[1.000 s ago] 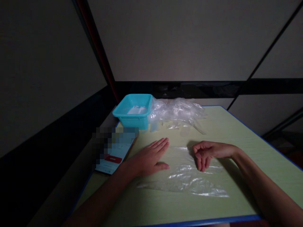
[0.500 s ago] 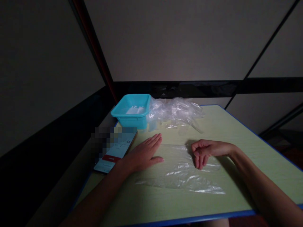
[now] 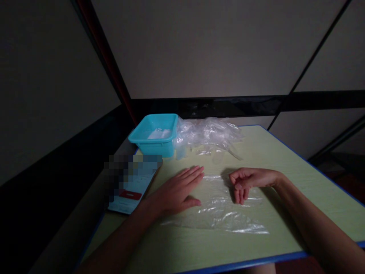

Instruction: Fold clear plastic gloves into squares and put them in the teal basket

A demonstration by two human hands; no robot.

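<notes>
A clear plastic bag [image 3: 225,219] lies spread and wrinkled on the table in front of me. My left hand [image 3: 181,190] rests flat over its left part, palm down, with the fingers stretched out and the thumb apart. Over the bag's right part, my right hand [image 3: 243,184] is closed, its fingers bent downward and the thumb drawn in against them. What those fingers hold, if anything, is hidden. The bag under them looks flat, not lifted.
A turquoise plastic basin [image 3: 155,146] with whitish contents stands at the table's back left. Beside it is a heap of crumpled clear plastic bags [image 3: 211,133]. A phone [image 3: 137,186] lies by my left forearm. The pale green table [image 3: 285,160] has a blue edge.
My left hand has slid a little to the right over the bag. My right hand keeps nearly the same pose and place. The view has shifted slightly.
</notes>
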